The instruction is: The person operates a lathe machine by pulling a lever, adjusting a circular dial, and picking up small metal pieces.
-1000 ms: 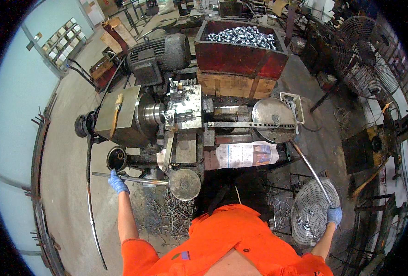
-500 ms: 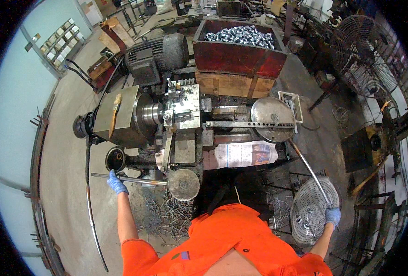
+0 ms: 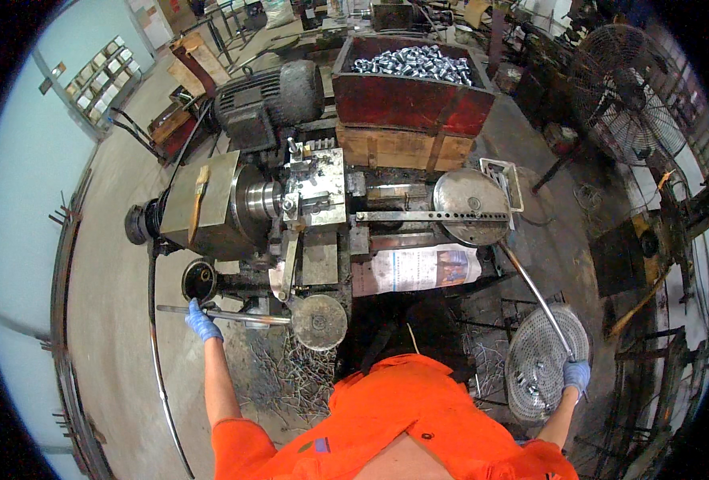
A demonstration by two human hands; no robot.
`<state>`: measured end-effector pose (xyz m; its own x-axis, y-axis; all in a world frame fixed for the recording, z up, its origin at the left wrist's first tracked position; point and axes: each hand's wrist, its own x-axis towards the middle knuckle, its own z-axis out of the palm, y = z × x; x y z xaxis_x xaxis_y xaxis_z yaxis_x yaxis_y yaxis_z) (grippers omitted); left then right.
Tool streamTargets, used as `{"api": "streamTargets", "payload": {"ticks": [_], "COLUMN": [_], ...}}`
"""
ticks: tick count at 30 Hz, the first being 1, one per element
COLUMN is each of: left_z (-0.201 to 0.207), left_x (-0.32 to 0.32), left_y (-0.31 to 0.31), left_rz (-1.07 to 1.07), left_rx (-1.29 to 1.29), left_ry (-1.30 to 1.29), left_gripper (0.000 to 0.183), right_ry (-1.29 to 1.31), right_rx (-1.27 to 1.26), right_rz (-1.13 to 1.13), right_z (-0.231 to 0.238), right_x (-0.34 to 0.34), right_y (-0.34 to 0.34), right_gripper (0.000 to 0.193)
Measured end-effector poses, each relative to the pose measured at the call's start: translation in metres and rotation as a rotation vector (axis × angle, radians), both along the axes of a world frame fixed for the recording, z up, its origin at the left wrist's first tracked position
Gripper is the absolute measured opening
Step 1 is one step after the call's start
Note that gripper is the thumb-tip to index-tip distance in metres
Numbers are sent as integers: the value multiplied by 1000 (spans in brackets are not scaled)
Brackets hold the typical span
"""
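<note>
My left hand [image 3: 203, 321], in a blue glove, is closed round a steel lever [image 3: 250, 318] that runs to a round metal disc [image 3: 319, 322] at the front of the lathe. On the right, my right hand [image 3: 576, 376], gloved too, grips the lower end of a long lever rod [image 3: 537, 298]. That rod slants up to a larger round plate [image 3: 472, 206], which a flat bar with holes [image 3: 418, 217] crosses. Between them lie the chuck [image 3: 262, 198] and the tool slide [image 3: 318, 186]. Below the right rod sits a perforated round basket [image 3: 522, 348] with a few shiny metal parts.
A red bin [image 3: 410, 104] of shiny metal parts stands on a wooden crate [image 3: 402, 146] behind the lathe. A brush [image 3: 199, 200] lies on the headstock, near a motor [image 3: 266, 96]. Metal shavings [image 3: 290, 376] litter the floor; a large fan [image 3: 626, 92] stands at right.
The whole view has shifted very slightly. Both hands keep their grip on the levers, with no clear movement of either lever.
</note>
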<state>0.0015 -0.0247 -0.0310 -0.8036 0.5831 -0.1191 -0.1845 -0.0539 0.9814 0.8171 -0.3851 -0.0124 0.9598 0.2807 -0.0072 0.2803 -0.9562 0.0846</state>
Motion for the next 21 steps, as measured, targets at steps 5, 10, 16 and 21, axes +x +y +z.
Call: {"api": "streamTargets", "payload": {"ticks": [5, 10, 16, 21], "left_z": [1, -8, -2, -12], "left_x": [0, -10, -8, -17], "left_y": [1, 2, 1, -3], "left_rz": [13, 20, -10, 36], "left_rx": [-5, -18, -60, -102], "left_ry": [19, -2, -4, 23], "left_gripper": [23, 23, 23, 24], "right_ry": [-3, 72, -28, -205], "right_rx": [-47, 97, 47, -16], "right_rz": [-1, 112, 295, 514], "right_z": [12, 11, 6, 34], "right_x": [-9, -18, -56, -23], "right_y": [11, 31, 146, 208], "right_gripper": [44, 44, 44, 40]}}
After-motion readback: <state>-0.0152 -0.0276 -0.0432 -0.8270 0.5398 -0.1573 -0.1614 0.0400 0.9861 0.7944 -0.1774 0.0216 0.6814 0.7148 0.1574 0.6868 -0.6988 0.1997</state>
